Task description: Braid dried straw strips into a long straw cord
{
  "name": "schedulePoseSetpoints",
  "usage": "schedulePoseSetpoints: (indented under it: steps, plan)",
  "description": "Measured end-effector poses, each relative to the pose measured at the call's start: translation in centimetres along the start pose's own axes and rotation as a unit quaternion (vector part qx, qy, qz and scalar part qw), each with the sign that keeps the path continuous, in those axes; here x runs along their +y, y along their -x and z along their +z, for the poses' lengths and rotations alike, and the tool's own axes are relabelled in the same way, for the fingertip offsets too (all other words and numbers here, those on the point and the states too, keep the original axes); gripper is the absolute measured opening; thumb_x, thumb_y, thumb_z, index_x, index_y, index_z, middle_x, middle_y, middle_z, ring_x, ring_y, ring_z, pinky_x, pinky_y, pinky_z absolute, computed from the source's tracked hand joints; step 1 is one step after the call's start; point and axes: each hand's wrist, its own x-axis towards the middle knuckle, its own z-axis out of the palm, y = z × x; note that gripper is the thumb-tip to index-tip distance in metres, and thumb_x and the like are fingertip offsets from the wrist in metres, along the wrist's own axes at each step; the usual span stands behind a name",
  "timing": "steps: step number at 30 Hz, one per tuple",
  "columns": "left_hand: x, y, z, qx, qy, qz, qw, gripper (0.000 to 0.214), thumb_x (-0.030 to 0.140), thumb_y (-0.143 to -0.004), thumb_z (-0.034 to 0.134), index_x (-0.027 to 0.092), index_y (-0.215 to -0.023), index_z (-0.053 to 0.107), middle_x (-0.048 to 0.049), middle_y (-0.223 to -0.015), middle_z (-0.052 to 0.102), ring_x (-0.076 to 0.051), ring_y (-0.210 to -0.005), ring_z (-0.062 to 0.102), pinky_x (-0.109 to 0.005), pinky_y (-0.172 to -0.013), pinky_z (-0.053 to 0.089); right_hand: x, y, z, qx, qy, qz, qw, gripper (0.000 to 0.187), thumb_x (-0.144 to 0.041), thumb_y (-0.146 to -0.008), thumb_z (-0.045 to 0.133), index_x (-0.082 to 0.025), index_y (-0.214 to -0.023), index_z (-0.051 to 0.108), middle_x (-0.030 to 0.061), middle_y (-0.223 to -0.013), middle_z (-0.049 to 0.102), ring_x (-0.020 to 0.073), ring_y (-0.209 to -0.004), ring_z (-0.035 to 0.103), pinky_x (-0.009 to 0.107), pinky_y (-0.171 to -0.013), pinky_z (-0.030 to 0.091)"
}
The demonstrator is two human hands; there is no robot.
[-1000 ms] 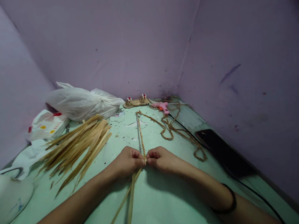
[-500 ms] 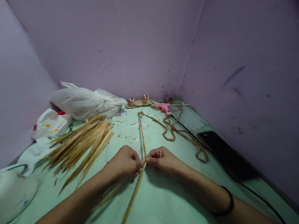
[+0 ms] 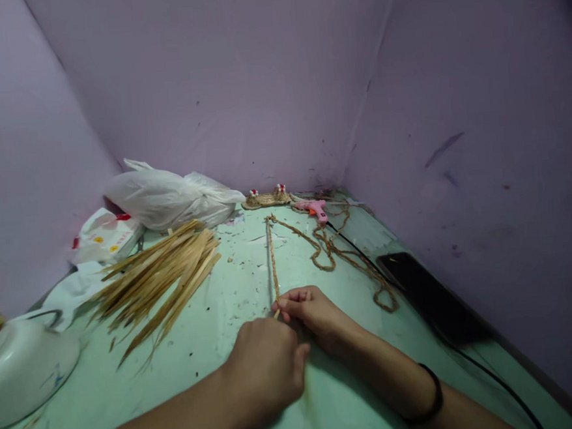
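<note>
A thin braided straw rope [image 3: 272, 261] runs straight away from me across the green table [image 3: 215, 324]. My right hand [image 3: 308, 309] pinches the near end of this rope, fingers pressed together. Just below it my left hand [image 3: 267, 369] is closed, seen from the back. A short bit of straw strip shows between the two hands; the strips themselves are hidden under my left hand. A black band sits on my right wrist.
A bundle of loose straw strips [image 3: 160, 275] lies to the left. A white kettle [image 3: 22, 367] stands at the far left. White plastic bags [image 3: 167, 200], a pink glue gun [image 3: 313, 207], coiled braided rope [image 3: 352, 259] and a dark phone [image 3: 428, 293] lie near the walls.
My left hand has pulled back toward me from beside the right hand and now covers the loose strips that trailed down the table. My right hand holds its place.
</note>
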Motion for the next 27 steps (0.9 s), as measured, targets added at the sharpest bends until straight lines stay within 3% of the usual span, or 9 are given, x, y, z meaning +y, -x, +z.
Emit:
schedulePoseSetpoints:
  steps: [2, 4, 8, 11, 13, 17, 20, 24, 27]
  plan:
    - [-0.9, -0.8, -0.8, 0.051, 0.106, -0.034, 0.992, 0.031, 0.033, -0.076, 0.040, 0.013, -0.067, 0.063, -0.0089, -0.063, 0.062, -0.017, -0.058, 0.055, -0.028, -0.058, 0.040, 0.2, 0.2, -0.3, -0.006, 0.000, -0.005, 1.000, 0.016, -0.024, -0.059, 0.058, -0.012, -0.050, 0.052, -0.0036, -0.041, 0.045, 0.0039, -0.038, 0.033, 0.020, -0.041, 0.020]
    - [-1.8, -1.8, -1.0, 0.073, 0.263, -0.098, 0.957, 0.025, 0.028, -0.074, 0.044, 0.013, -0.082, 0.061, -0.0053, -0.066, 0.062, -0.012, -0.050, 0.053, -0.024, -0.051, 0.039, 0.3, 0.3, -0.5, -0.015, 0.019, -0.012, 1.000, 0.020, -0.026, -0.059, 0.058, -0.013, -0.048, 0.048, -0.0047, -0.038, 0.043, 0.0031, -0.036, 0.029, 0.020, -0.041, 0.017]
    - [-2.9, -3.3, -0.2, -0.100, 0.513, -0.155, 0.838, 0.016, 0.020, -0.068, 0.049, 0.008, -0.072, 0.058, 0.0008, -0.045, 0.051, -0.006, -0.031, 0.040, -0.019, -0.035, 0.033, 0.3, 0.3, -0.8, -0.053, 0.048, -0.039, 0.997, 0.019, -0.025, -0.058, 0.058, -0.013, -0.048, 0.047, -0.0024, -0.043, 0.048, 0.0041, -0.039, 0.033, 0.020, -0.043, 0.021]
    - [-3.2, -3.8, 0.2, -0.149, 0.586, -0.171, 0.778, 0.011, 0.018, -0.065, 0.053, 0.007, -0.062, 0.057, -0.0001, -0.046, 0.051, -0.005, -0.033, 0.043, -0.016, -0.035, 0.034, 0.5, -0.1, -1.2, -0.089, 0.053, -0.061, 0.993, 0.018, -0.026, -0.059, 0.057, -0.012, -0.050, 0.050, -0.0002, -0.049, 0.052, 0.0059, -0.045, 0.041, 0.020, -0.048, 0.027]
    - [-3.4, -3.9, 0.0, -0.163, 0.606, -0.174, 0.758, 0.009, 0.015, -0.063, 0.056, 0.007, -0.065, 0.058, -0.0019, -0.052, 0.055, -0.004, -0.034, 0.044, -0.014, -0.033, 0.032, 0.8, -0.4, -1.4, -0.099, 0.071, -0.076, 0.990, 0.018, -0.026, -0.061, 0.055, -0.012, -0.051, 0.051, 0.0001, -0.051, 0.053, 0.0057, -0.047, 0.042, 0.020, -0.049, 0.028]
    - [-3.5, -4.3, -0.4, -0.170, 0.621, -0.178, 0.744, 0.013, 0.011, -0.059, 0.056, 0.007, -0.071, 0.058, -0.0021, -0.058, 0.058, 0.000, -0.030, 0.035, -0.011, -0.027, 0.019, 1.0, -0.8, -1.7, -0.083, 0.116, -0.069, 0.987, 0.019, -0.026, -0.065, 0.053, -0.011, -0.053, 0.052, -0.0023, -0.048, 0.049, 0.0039, -0.042, 0.034, 0.019, -0.045, 0.022]
    - [-3.5, -4.4, -0.3, -0.179, 0.614, -0.183, 0.747, 0.010, 0.015, -0.060, 0.056, 0.007, -0.065, 0.059, 0.0023, -0.048, 0.049, 0.000, -0.029, 0.034, -0.012, -0.026, 0.018, 0.7, -0.8, -1.8, -0.085, 0.144, -0.078, 0.983, 0.019, -0.025, -0.066, 0.052, -0.012, -0.053, 0.052, -0.0035, -0.047, 0.046, 0.0037, -0.042, 0.030, 0.019, -0.043, 0.021]
    - [-3.2, -4.1, 0.4, -0.140, 0.561, -0.168, 0.798, 0.012, 0.020, -0.061, 0.054, 0.008, -0.059, 0.057, 0.0038, -0.038, 0.042, -0.005, -0.026, 0.034, -0.015, -0.026, 0.024, 0.3, -0.5, -2.0, -0.058, 0.233, -0.088, 0.967, 0.020, -0.023, -0.068, 0.050, -0.011, -0.052, 0.054, -0.0039, -0.044, 0.044, 0.0044, -0.042, 0.029, 0.019, -0.042, 0.021]
    - [-2.8, -3.8, 0.8, -0.091, 0.515, -0.204, 0.828, 0.014, 0.019, -0.061, 0.052, 0.012, -0.049, 0.049, 0.0030, -0.031, 0.040, -0.007, -0.024, 0.033, -0.018, -0.027, 0.025, 0.4, -0.4, -2.2, -0.007, 0.335, -0.087, 0.938, 0.019, -0.021, -0.067, 0.049, -0.009, -0.056, 0.059, -0.0025, -0.044, 0.046, 0.0053, -0.042, 0.032, 0.019, -0.042, 0.023]
